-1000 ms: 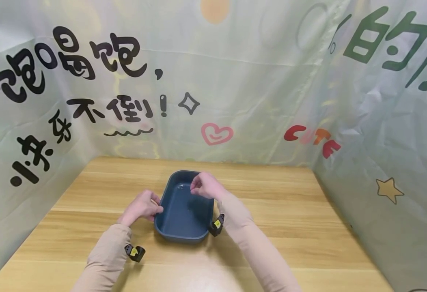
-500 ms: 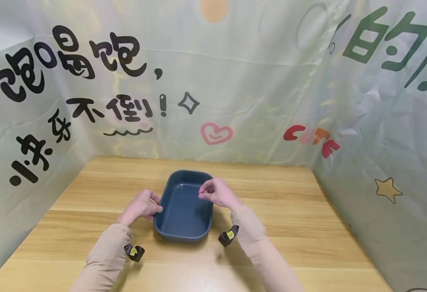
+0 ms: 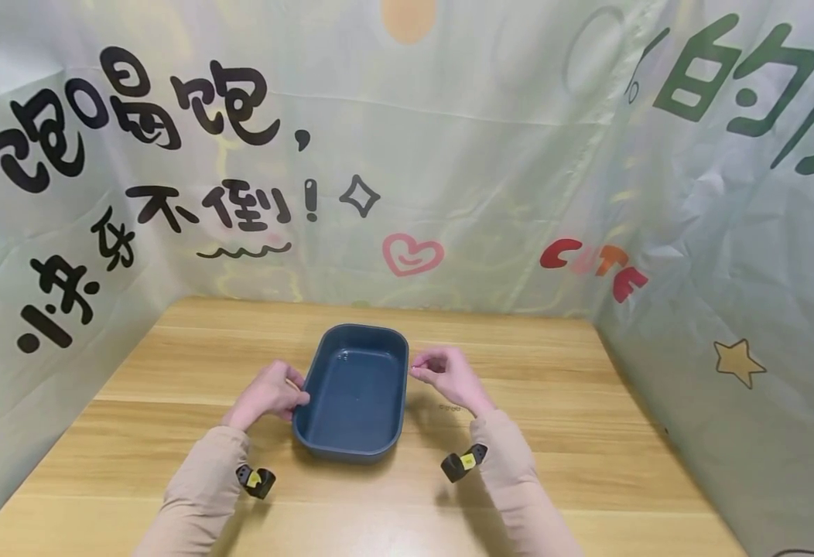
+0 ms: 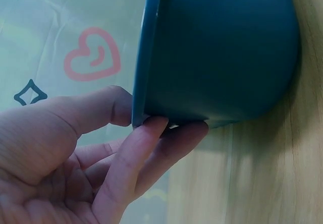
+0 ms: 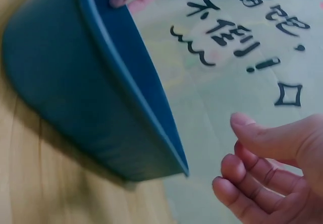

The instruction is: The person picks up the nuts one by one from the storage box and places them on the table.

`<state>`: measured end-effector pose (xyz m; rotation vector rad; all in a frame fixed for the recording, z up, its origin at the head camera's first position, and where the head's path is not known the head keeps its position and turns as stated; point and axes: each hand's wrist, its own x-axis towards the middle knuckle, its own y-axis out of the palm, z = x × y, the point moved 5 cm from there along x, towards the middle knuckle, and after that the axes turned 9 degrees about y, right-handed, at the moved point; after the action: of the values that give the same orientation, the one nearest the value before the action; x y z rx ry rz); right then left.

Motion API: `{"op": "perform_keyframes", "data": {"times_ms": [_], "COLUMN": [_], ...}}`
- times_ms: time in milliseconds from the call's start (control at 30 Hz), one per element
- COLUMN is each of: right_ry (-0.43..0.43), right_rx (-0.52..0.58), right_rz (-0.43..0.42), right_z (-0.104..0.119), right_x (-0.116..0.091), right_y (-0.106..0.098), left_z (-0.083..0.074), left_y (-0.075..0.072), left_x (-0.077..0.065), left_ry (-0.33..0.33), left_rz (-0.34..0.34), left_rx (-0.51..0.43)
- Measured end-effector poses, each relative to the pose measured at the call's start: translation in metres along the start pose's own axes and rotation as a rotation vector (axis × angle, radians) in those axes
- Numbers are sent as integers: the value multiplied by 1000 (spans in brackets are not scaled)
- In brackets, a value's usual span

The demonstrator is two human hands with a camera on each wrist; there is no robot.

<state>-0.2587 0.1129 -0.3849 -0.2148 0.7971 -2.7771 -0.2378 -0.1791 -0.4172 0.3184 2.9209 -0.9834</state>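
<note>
A deep blue rectangular basin (image 3: pixel 354 402) with rounded corners stands on the wooden table. My left hand (image 3: pixel 271 394) pinches its left rim; in the left wrist view the thumb lies on the rim's inner side and the fingers (image 4: pixel 151 148) against the outer wall. Small pale glints (image 3: pixel 343 357) show on the basin's floor near the far left corner. Just beyond the right rim, my right hand (image 3: pixel 449 379) hovers with loosely bent fingers. From the right wrist view, its thumb (image 5: pixel 257 133) is apart from the curled fingers, and nothing shows between them.
A row of small faint marks (image 3: pixel 451 407) lies on the wooden table (image 3: pixel 553 433) below the right hand. Printed cloth walls (image 3: pixel 490 193) rise behind the table and along both sides. A black band device (image 3: pixel 464 463) sits at the right wrist.
My right hand has drawn from over the basin's inside to the right, past its rim. The left hand keeps its hold, and the basin has stayed in place.
</note>
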Motion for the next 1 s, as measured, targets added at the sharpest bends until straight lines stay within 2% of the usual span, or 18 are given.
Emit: {"op": "perform_keyframes", "data": {"times_ms": [433, 567, 767, 867, 1000], "right_ry": [30, 77, 179, 209, 206], "right_rx": [65, 87, 98, 109, 133], "right_rz": [-153, -208, -252, -251, -264], "right_z": [-47, -63, -90, -83, -73], "right_x": [-18, -24, -32, -39, -47], "right_y": [-21, -26, -29, -32, -34], "left_z": [0, 1, -2, -2, -1], "left_y": [-1, -2, -2, -1, -1], "left_x": [0, 1, -2, -2, -2], "left_ry": [5, 33, 11, 3, 1], "left_rz": [14, 34, 6, -2, 0], "left_rx": [-9, -10, 5, 8, -2]}}
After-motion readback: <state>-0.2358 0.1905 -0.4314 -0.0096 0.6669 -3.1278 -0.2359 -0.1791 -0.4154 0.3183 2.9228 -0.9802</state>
